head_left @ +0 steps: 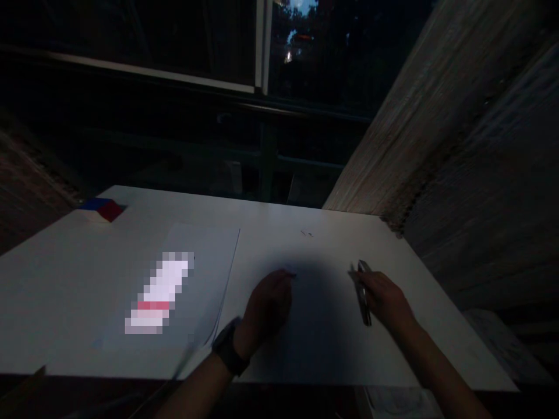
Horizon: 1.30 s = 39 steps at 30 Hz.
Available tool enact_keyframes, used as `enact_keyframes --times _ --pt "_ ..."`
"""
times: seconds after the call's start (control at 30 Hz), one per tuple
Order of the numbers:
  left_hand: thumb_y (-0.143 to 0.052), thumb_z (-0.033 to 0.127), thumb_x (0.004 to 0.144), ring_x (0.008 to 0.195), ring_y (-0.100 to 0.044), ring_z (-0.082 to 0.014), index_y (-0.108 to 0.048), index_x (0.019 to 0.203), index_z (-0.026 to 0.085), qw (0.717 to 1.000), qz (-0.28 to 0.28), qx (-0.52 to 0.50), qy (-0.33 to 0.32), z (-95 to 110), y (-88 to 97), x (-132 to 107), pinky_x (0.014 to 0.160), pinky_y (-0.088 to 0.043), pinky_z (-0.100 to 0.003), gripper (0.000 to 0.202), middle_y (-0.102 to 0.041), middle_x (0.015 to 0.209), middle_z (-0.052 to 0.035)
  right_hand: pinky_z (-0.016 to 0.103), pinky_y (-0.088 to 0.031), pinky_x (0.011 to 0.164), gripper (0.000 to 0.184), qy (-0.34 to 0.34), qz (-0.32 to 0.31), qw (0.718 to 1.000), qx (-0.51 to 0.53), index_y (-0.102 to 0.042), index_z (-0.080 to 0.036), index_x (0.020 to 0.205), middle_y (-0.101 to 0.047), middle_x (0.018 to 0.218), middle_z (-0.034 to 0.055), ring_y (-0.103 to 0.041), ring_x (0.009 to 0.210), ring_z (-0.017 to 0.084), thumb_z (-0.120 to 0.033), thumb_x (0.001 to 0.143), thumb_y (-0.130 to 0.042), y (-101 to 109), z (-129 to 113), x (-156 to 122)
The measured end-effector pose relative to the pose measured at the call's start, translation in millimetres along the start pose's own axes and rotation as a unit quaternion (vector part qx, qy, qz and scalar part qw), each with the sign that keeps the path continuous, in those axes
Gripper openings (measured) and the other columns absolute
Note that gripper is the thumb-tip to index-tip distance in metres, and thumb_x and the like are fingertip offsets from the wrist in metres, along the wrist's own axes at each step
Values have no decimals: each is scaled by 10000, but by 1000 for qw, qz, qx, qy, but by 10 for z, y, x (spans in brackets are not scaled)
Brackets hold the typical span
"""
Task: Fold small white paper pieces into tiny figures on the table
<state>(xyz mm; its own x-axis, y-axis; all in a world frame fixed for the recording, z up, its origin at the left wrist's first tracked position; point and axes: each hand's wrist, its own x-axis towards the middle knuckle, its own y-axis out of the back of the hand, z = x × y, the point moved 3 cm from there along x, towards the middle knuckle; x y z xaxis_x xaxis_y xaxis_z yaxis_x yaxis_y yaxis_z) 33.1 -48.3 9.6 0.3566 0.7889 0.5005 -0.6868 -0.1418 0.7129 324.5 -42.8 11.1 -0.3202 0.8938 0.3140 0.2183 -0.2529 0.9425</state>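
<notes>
My right hand [386, 297] has its thumb and fingers closed on a slim, dark, shiny metal stapler [364, 299] at the right of the white table. My left hand [271, 299], with a dark watch [230, 347] on its wrist, is near the table's middle. Its fingers are pinched together low over the tabletop. A small dark tip shows at the fingertips, too dim to name. Two tiny dark bits [307, 234] lie on the table beyond both hands.
White paper sheets [213, 262] lie left of my left hand, with a bright pixelated patch [161, 291] over them. A blue, red and white block [100, 210] sits at the far left. Curtains [402, 110] hang at the right; a dark window is behind the white table [279, 224].
</notes>
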Motion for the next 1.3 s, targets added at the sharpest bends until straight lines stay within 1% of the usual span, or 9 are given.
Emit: enact_keyframes --times 0.1,0.2,0.3,0.5,0.67,0.77,0.87,1.0,1.3 --pt "-449 260 826 902 -607 -201 -645 945 155 992 57 -60 94 -94 120 75 841 -492 -388 252 -668 941 -102 365 -465 854 501 2 -30 999 -35 -563 -228 1144 -631 1037 93 -565 984 221 -63 697 -407 -29 83 -206" --pt "-467 340 815 720 -633 -171 -671 833 145 948 21 -231 219 -152 278 151 692 -524 -313 284 -692 807 -79 356 -470 852 516 3 -30 998 -54 -557 -219 1160 -621 1061 100 -558 988 216 -54 696 -403 -15 100 -236" --pt "-483 372 803 798 -633 -178 -671 868 130 907 42 -338 246 -120 536 230 712 -511 -297 313 -690 891 -88 343 -469 829 511 8 -44 996 -79 -577 -208 1145 -626 1040 105 -560 960 218 -46 688 -415 1 72 -168" --pt "-512 373 771 743 -621 -164 -672 806 138 943 32 -250 218 -112 903 345 687 -481 -277 287 -690 822 -64 324 -438 826 444 24 -73 992 -102 -620 -205 1094 -615 1043 112 -567 951 216 -61 713 -443 -3 -26 -6" --pt "-473 366 768 686 -602 -145 -659 788 161 967 95 -90 218 -249 1137 372 661 -440 -249 277 -679 773 -33 311 -438 759 365 17 -62 992 -109 -640 -223 1052 -626 994 109 -590 880 209 -115 767 -441 6 -38 36" --pt "-401 381 798 648 -580 -147 -643 723 164 975 32 -9 220 -339 1052 433 615 -400 -245 333 -658 692 -32 326 -429 767 340 -7 -35 994 -104 -650 -204 1016 -635 944 110 -580 874 221 -129 750 -452 23 -102 111" --pt "-370 416 818 621 -558 -154 -629 655 173 979 -80 59 178 -384 754 533 581 -351 -253 391 -640 655 -48 320 -409 807 287 -32 6 999 -40 -649 -193 973 -644 911 96 -570 882 208 -181 770 -446 4 -343 321" --pt "-419 524 778 578 -541 -161 -609 588 179 962 -182 100 176 -435 343 624 541 -305 -257 438 -605 586 -55 264 -392 634 280 -72 -22 994 78 -656 -187 765 -651 764 66 -576 707 168 -362 820 -445 -199 -844 732" --pt "-245 511 868 688 -575 -180 -637 714 190 967 -165 115 155 -568 73 456 581 -318 -263 529 -648 732 -81 239 -351 556 240 -175 -10 962 210 -637 -188 676 -626 720 53 -544 642 147 -426 692 -622 -573 -1255 889"
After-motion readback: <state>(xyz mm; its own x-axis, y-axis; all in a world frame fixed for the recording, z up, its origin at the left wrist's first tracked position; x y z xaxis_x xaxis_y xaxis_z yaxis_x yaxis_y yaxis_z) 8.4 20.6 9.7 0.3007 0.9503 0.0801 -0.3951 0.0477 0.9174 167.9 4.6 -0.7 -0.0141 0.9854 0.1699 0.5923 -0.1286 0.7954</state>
